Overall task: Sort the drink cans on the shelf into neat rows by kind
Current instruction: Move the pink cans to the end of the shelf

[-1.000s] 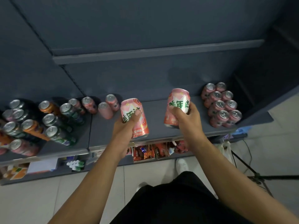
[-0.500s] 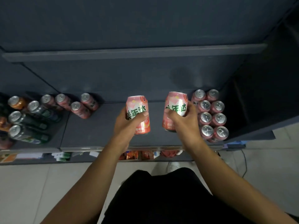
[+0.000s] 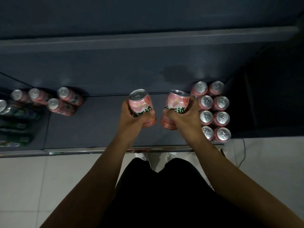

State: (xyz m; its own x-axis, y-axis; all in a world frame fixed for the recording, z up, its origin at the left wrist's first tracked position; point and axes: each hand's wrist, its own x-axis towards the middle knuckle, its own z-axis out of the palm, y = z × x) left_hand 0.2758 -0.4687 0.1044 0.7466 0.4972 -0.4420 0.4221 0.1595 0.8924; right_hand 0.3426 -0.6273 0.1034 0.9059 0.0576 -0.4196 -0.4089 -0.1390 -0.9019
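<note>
Gripping a pink can (image 3: 141, 104) in the left hand (image 3: 131, 119): fingers curled round the lower half, thumb across the green lettering, lid up and tipped slightly toward the camera. Same for the right hand (image 3: 185, 119): clenched round a second pink can (image 3: 176, 102), leaning a little to the left, knuckles just beside the sorted cans. Both held over the middle of the shelf (image 3: 98, 125), close together but apart. Cannot tell whether either base touches the board.

At the right end of the shelf: block of pink cans (image 3: 221, 118), two columns by four rows, upright, lids up, packed touching. Toward the left: a few loose pink cans (image 3: 53, 104) near the back, staggered, well apart from the held pair. Farther left, past a seam in the shelf: dark and green cans (image 3: 16, 112), blurred, labels unreadable.

Dark blue-grey back panel (image 3: 131, 71) behind, upper shelf edge (image 3: 148, 40) overhead, metal strip (image 3: 82, 149) along the front lip. Below: pale floor tiles (image 3: 32, 186), black clothing (image 3: 164, 195), white shoe tips (image 3: 141, 156) just under the lip, thin cable (image 3: 243, 153) on the floor at the right.
</note>
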